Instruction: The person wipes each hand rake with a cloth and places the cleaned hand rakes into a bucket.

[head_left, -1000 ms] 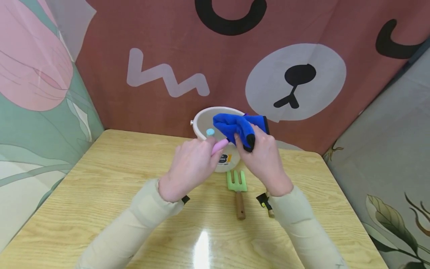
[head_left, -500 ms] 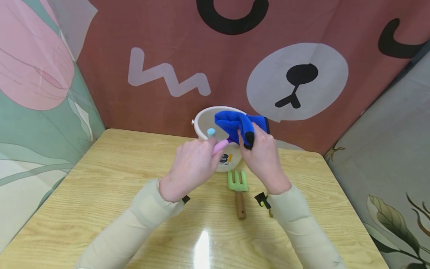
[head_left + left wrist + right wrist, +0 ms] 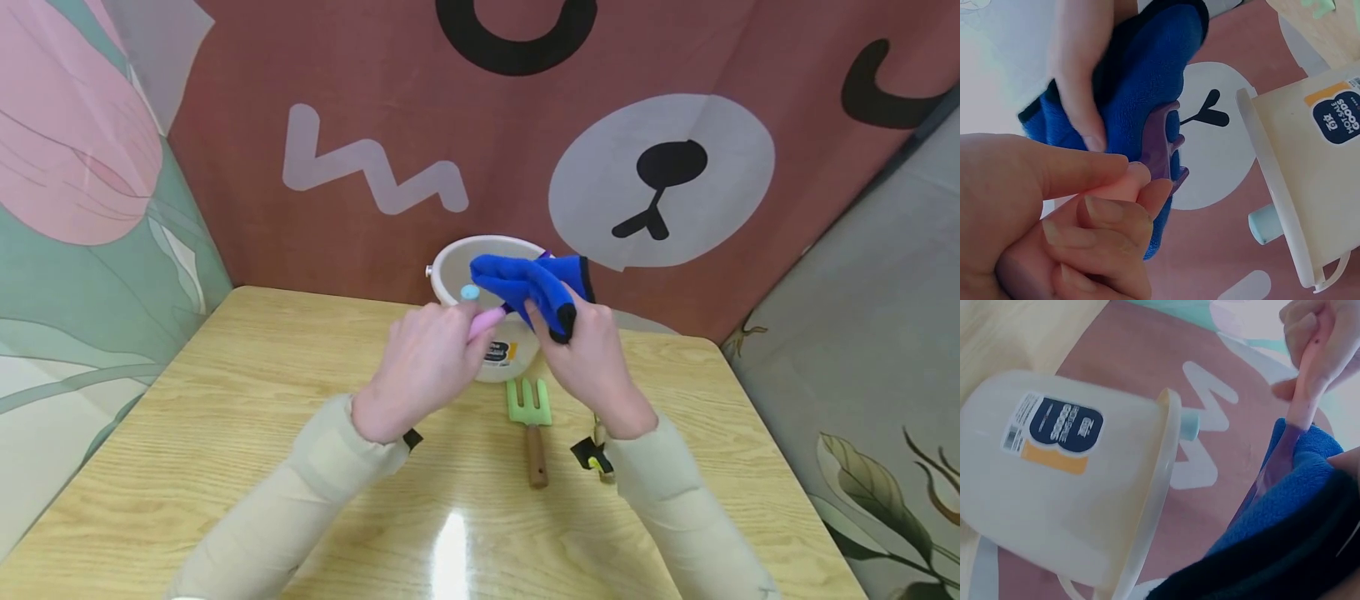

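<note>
While my left hand grips pink-handled purple fork, right hand holds blue cloth against its prongs, near side of bucket. Wiping seems step in hand; next move likely calls for turning fork in cloth.

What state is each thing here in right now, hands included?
Blue cloth: folded
Pink-handled tool: raised, purple head against the blue cloth
Left hand: gripping the pink-handled tool
Right hand: gripping the blue cloth
White bucket: upright, open-topped
Light-blue tip: poking out of the white bucket
Green fork: lying flat, untouched
</note>
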A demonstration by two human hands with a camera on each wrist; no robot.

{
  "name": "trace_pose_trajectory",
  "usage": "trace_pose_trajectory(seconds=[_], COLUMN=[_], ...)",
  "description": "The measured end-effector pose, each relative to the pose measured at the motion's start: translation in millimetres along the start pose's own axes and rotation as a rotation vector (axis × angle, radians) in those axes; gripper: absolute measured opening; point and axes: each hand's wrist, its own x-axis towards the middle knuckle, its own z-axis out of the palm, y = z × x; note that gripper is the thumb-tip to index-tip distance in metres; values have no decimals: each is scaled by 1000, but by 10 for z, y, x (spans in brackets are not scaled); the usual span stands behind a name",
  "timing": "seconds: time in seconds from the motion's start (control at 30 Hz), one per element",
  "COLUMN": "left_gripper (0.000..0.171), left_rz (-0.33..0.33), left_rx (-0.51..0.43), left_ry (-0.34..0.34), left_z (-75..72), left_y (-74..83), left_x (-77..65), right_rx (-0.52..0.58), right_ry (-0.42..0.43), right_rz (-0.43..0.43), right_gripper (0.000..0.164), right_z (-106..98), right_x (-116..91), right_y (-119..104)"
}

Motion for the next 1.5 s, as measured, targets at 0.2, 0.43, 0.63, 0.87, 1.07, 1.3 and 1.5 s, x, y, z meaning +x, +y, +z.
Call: trace_pose_trajectory(seconds=[0.2,0.43,0.63,0.87,1.07,1.3,1.5], left_gripper=[39,41,43,40,19,22,21], left_rz=[-34,-33,-20,-50,-23,-22,-45], left_rx=[-19,4,-1,3,-18,-35,-55], left_ry=[-16,18,42,19,46,72,59], left_z=[-15,-4,15,16,24,-10,-26], left_y=[-15,-30,-33,-35,-55,-66,-84], left_x=[25,16,4,19,24,22,33], right_rx=[46,91,172,270,301,419,465], right_ry=[2,15,29,75,190,321,462], right_rz=[-53,-74,-2,43,30,-19,-33], right_gripper=[31,25,26,25,28,31,28], right_z=[-2,-4,-68,-197,-260,-307,-350], right_x=[-35,-73,-104,-140,-151,-121,-92], right_y=[-51,-90,-133,-243,-313,-315,-342])
